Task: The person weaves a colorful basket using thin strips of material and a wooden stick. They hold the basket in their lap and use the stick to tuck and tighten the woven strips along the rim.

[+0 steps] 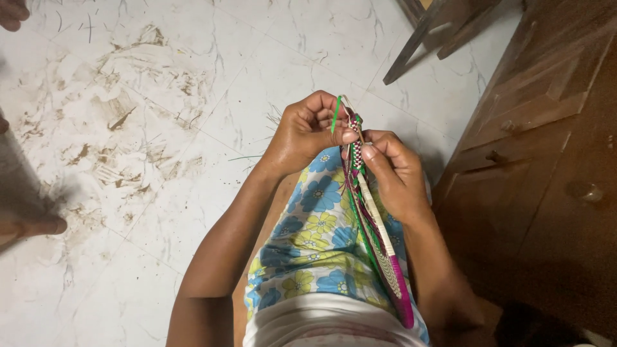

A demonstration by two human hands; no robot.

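Your left hand (307,132) pinches a green strip (335,114) at the top edge of the woven panel (373,225); your right hand (395,173) clamps that edge just beside it, steadying the weave. The panel, flat plaited plastic in magenta, green and cream, runs edge-on down your floral-clothed lap (315,238), above the scuffed tile floor (128,128).

Weave (373,225): magenta, green, cream bands. Strip (335,114): green. Cloth (315,225): blue and yellow flowers. Floor (160,96): white, brown smears.
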